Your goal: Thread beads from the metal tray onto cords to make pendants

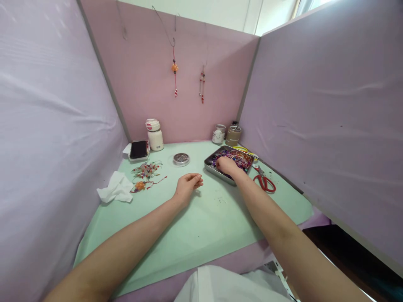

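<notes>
I see the metal tray (pixel 220 175) of beads (pixel 241 158) right of centre on green cloth (pixel 170 247), between tall partitions (pixel 321 92), long axis slanting far-left to near-right. My right hand (pixel 227 165) dips in—fingertips hidden, grip unclear; my left hand (pixel 188 185) presses its fingertips together (holding what, I can't tell).

You wear a creased white garment (pixel 222 287), showing below the table (pixel 176 251); your left hand (pixel 186 188) and right hand (pixel 227 165) are bare.

Scissors (pixel 265 183) right of bead tray (pixel 220 173); jars (pixel 226 135) behind tray.
</notes>
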A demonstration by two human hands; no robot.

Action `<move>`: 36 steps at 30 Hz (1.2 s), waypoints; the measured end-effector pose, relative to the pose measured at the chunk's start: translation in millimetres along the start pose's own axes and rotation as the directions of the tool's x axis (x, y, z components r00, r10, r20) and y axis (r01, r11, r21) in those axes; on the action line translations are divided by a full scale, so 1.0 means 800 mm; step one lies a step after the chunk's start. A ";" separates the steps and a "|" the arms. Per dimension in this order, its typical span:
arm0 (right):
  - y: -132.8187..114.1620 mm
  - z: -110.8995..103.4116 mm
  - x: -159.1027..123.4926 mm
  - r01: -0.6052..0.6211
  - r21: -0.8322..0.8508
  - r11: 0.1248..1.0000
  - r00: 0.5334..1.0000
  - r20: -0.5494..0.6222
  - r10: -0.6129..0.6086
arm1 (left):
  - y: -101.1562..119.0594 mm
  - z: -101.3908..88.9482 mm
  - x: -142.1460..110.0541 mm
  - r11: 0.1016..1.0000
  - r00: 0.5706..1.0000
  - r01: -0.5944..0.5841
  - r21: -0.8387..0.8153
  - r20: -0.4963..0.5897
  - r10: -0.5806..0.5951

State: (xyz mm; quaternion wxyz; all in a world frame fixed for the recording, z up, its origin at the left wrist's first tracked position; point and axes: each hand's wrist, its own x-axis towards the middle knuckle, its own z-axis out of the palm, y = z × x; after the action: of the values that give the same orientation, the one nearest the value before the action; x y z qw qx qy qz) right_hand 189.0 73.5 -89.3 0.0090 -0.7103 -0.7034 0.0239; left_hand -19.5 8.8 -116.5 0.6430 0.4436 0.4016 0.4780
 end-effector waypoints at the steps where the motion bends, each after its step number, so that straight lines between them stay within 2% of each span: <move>1: -0.001 0.000 0.000 0.002 0.003 1.000 1.000 0.004 -0.002 | 0.000 0.000 0.000 1.000 1.000 -0.001 -0.001 0.001 0.001; 5: -0.005 0.001 0.001 0.013 0.025 1.000 1.000 0.003 -0.013 | 0.000 0.000 0.000 1.000 1.000 -0.006 -0.007 0.002 0.006; 9: -0.003 -0.004 -0.004 0.023 0.052 0.998 0.999 -0.050 -0.020 | 0.002 0.002 -0.002 1.000 1.000 -0.007 -0.010 -0.003 0.007; 11: -0.003 -0.009 -0.014 0.042 0.101 0.994 0.991 -0.128 -0.029 | 0.003 0.002 -0.002 1.000 1.000 -0.009 -0.014 0.000 0.009; 13: -0.007 -0.011 -0.029 0.105 0.281 0.954 0.963 -0.267 -0.027 | 0.003 0.002 -0.002 1.000 1.000 -0.016 -0.020 0.002 0.016; 14: -0.011 -0.011 -0.038 0.167 0.430 0.887 0.941 -0.338 -0.013 | 0.003 0.003 -0.002 1.000 1.000 -0.018 -0.022 0.002 0.019; 15: -0.017 -0.009 -0.046 0.229 0.583 0.780 0.924 -0.383 0.015 | 0.003 0.003 -0.003 1.000 1.000 -0.019 -0.023 0.001 0.019; 16: -0.023 -0.006 -0.055 0.286 0.721 0.631 0.920 -0.391 0.031 | 0.003 0.004 -0.004 1.000 1.000 -0.017 -0.024 -0.002 0.017; 18: -0.036 0.003 -0.068 0.298 0.911 0.284 0.944 -0.326 0.056 | 0.005 0.006 -0.005 1.000 1.000 -0.011 -0.023 -0.011 0.010; 20: -0.045 0.012 -0.075 0.227 0.974 -0.013 0.973 -0.226 0.047 | 0.006 0.008 -0.007 1.000 1.000 -0.011 -0.023 -0.016 0.011; 21: -0.047 0.015 -0.077 0.185 0.976 -0.115 0.983 -0.182 0.034 | 0.006 0.008 -0.007 1.000 1.000 -0.014 -0.023 -0.017 0.013; 23: -0.047 0.019 -0.077 0.127 0.965 -0.229 0.992 -0.127 0.013 | 0.007 0.009 -0.008 1.000 1.000 -0.018 -0.019 -0.016 0.018; 25: -0.045 0.020 -0.076 0.100 0.957 -0.271 0.995 -0.104 0.002 | 0.007 0.009 -0.008 1.000 1.000 -0.020 -0.015 -0.017 0.020; 28: -0.042 0.019 -0.076 0.085 0.954 -0.288 0.996 -0.091 -0.009 | 0.005 0.008 -0.006 1.000 1.000 -0.022 -0.007 -0.020 0.022; 36: -0.042 0.020 -0.079 0.080 0.966 -0.247 0.994 -0.095 -0.049 | 0.002 0.007 -0.004 1.000 0.999 -0.029 0.003 -0.028 0.029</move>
State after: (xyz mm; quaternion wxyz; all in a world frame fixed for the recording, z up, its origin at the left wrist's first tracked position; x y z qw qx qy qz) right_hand 153.9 10.5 -102.6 0.5734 -0.3921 -0.4501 0.5613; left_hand -15.3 4.8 -113.4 0.6296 0.4438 0.4047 0.4928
